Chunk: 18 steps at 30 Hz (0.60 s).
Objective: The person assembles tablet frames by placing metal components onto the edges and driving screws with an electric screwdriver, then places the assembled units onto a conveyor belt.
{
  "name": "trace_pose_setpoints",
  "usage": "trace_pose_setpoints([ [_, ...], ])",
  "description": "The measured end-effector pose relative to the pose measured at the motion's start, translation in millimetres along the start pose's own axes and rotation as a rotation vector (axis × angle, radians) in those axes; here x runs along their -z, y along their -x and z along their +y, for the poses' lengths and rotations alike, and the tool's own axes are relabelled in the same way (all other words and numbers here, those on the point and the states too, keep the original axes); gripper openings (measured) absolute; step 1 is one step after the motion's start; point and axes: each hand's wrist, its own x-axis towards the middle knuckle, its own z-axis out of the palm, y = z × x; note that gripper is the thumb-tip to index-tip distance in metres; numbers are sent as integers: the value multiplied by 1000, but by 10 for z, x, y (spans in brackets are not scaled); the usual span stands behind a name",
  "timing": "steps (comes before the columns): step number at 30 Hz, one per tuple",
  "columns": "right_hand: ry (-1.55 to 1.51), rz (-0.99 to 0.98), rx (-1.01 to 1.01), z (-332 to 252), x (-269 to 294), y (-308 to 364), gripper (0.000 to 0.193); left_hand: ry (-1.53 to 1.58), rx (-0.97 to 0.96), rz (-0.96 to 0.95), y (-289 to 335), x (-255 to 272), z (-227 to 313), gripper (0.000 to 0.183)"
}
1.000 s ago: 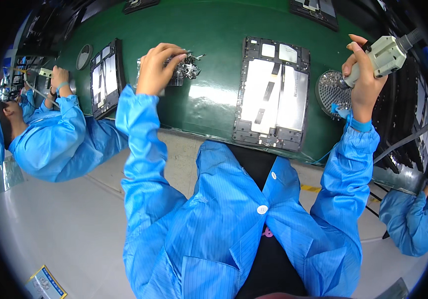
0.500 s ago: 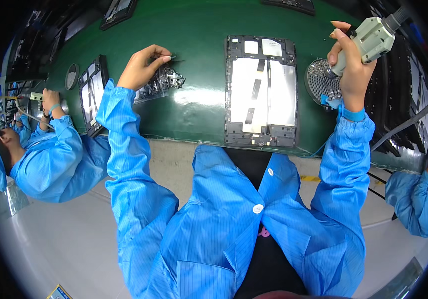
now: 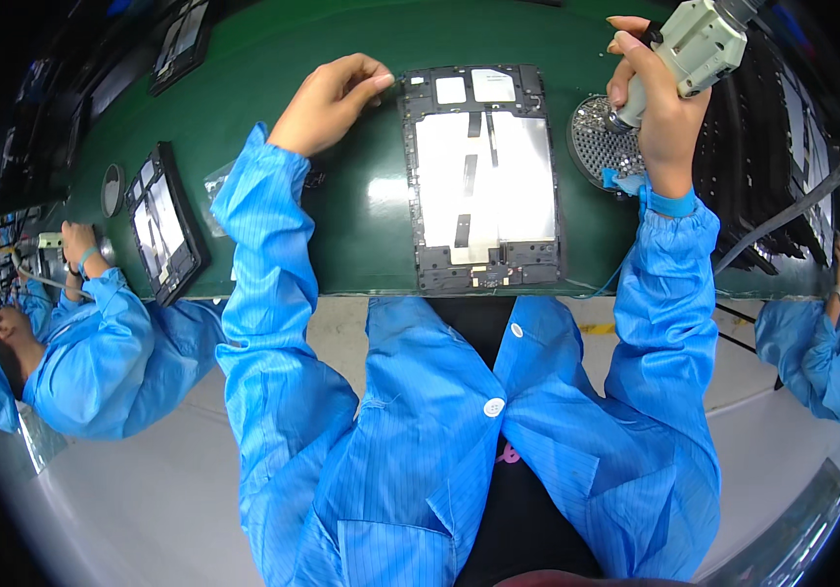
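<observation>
My left hand (image 3: 330, 106) is at the upper left corner of an opened tablet (image 3: 513, 176), thumb and forefinger pinched together. Whatever they hold is too small to make out. The tablet lies flat on the green table, its white panels and black frame facing up. Closed around a pale electric screwdriver (image 3: 702, 44), my right hand (image 3: 669, 127) is to the right of the tablet. The driver's nose points down at a round tray (image 3: 591, 147) of small screws; its tip is hard to see there.
A second tablet (image 3: 160, 230) and a round dish (image 3: 113, 191) lie to the left, another tablet (image 3: 180, 44) farther back. My left sleeve partly covers a clear plastic bag (image 3: 216, 191). Dark panels (image 3: 748, 186) and a grey cable (image 3: 796, 215) are at right. Co-workers sit on both sides.
My left hand has moved right, from the bag of small metal parts to the tablet's upper left corner. My right hand still holds the screwdriver over the tray. The whole view has shifted slightly.
</observation>
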Motion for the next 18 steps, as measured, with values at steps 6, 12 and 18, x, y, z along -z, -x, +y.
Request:
trace_pose_setpoints([
  [6,33,27,13,-33,-13,16,21,134,-17,73,-317,-156,-177,23],
  [12,-18,96,-127,-55,-34,24,17,167,-48,132,-334,-189,-319,21],
  [18,-18,89,-142,-60,-36,33,16,-80,-82,182,-305,-149,-158,18],
])
